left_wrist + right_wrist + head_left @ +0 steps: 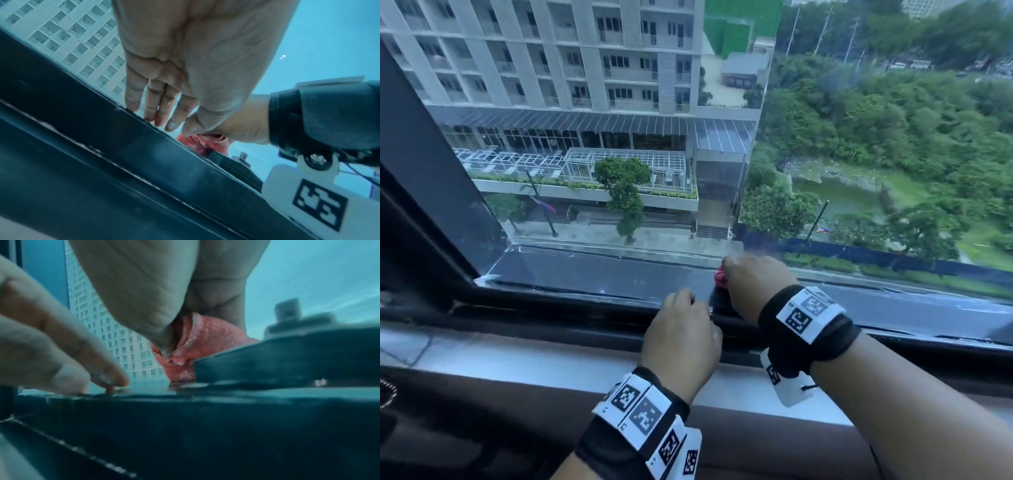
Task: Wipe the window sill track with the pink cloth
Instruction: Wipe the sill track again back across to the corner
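Note:
The pink cloth (pixel 721 277) is bunched small in my right hand (pixel 753 284), which grips it and holds it down in the dark window sill track (pixel 599 277) close to the glass. From the right wrist, the cloth (pixel 191 352) bulges out under my palm, down against the track. My left hand (pixel 681 339) lies just left of the right one, fingers fairly straight. Its fingertips (pixel 152 113) rest on the black frame rail (pixel 123 138). Beyond them the cloth (pixel 203 142) shows under the right hand.
The window glass (pixel 825 154) stands right behind the track, with buildings and trees outside. A dark vertical frame post (pixel 424 164) closes the track at the left. A white sill ledge (pixel 517 359) runs in front of the rails, and a brown padded surface (pixel 482 428) lies below it.

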